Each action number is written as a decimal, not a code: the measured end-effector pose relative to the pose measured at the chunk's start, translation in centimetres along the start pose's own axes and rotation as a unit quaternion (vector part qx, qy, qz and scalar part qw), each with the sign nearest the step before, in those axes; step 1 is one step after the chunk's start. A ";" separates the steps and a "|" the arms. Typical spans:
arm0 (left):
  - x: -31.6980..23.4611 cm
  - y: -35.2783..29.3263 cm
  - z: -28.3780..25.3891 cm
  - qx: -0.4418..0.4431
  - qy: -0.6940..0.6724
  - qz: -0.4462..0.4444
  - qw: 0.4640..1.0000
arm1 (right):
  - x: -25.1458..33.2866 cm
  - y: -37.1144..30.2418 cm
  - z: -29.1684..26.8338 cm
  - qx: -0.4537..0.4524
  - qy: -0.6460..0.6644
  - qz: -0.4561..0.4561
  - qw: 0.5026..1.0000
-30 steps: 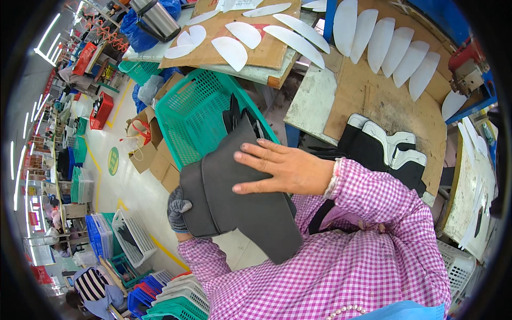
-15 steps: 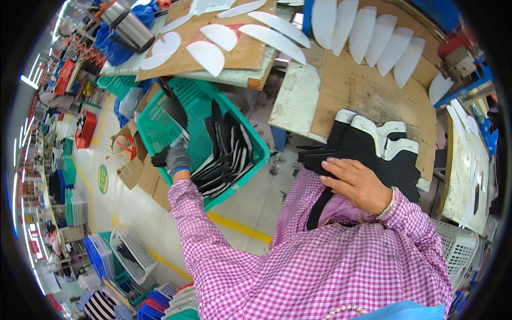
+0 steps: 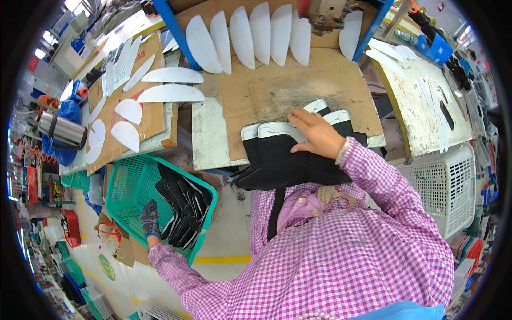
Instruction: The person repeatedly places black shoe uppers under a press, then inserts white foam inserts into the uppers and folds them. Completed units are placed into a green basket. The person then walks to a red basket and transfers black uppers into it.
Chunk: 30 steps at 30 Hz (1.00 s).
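My right hand, bare, lies open with fingers spread on black fabric pieces. They overlap at the near edge of a cardboard-covered worktable and hang toward my lap. Their far edges carry white curved borders. My left hand, in a grey glove, is at the near-left side of a green plastic basket. Its fingers are loosely bent, and nothing shows in them. Right beside it, a stack of black pieces with pale edges lies in the basket.
White half-moon pieces stand in a row behind the worktable, below a metal machine head. More white pieces lie on the left table near a steel flask. A white crate stands at right.
The left hand held a black piece over the basket; now no piece shows in it. The right hand has moved from the pieces' near side to their white borders. The view has swung left.
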<state>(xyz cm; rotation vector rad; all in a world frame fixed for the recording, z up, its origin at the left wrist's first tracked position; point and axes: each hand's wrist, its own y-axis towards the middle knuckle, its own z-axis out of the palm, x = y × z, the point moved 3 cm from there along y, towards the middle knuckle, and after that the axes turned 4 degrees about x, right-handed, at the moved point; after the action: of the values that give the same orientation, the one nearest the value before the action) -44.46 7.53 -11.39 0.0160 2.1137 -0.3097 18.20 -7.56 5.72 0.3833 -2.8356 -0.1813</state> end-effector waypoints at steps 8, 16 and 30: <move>-18.8 -7.6 9.9 0.038 -0.155 0.050 0.986 | 2.6 -0.5 1.3 -0.086 0.133 -0.024 0.987; -28.9 -9.7 21.0 0.281 -0.131 0.145 0.940 | -0.3 -4.0 -9.6 -0.008 0.425 -0.033 0.904; -34.0 -10.0 28.5 0.163 -0.598 0.042 0.783 | -7.0 2.2 -7.7 0.018 0.387 0.035 0.921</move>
<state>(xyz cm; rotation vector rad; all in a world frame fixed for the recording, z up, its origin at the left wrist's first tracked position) -3.80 -4.84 4.85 0.0915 0.7660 -0.4640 26.37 -4.20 11.60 0.2758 -2.0648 0.0376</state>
